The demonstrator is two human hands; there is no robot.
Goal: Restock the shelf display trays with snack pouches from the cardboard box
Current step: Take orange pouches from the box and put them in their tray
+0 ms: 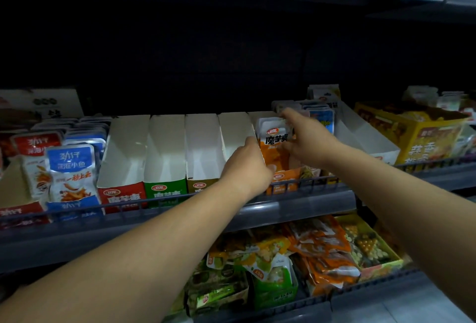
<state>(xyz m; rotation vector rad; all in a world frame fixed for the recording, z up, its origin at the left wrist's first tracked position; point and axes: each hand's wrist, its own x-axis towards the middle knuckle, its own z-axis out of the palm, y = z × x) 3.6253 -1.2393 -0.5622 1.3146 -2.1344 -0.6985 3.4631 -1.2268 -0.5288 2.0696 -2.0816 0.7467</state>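
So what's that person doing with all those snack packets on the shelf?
A person is filling a shelf tray. The right-hand grip pinches the top of an orange-and-white foil snack pouch standing in the orange-fronted cardboard tray. The left-hand grip is at the pouch's left edge. The white cardboard trays further left look empty.

We're in a shop: tiered shelves [309, 205] with rail fronts, branded display trays [164, 142], rows of snack pouches [70, 168].
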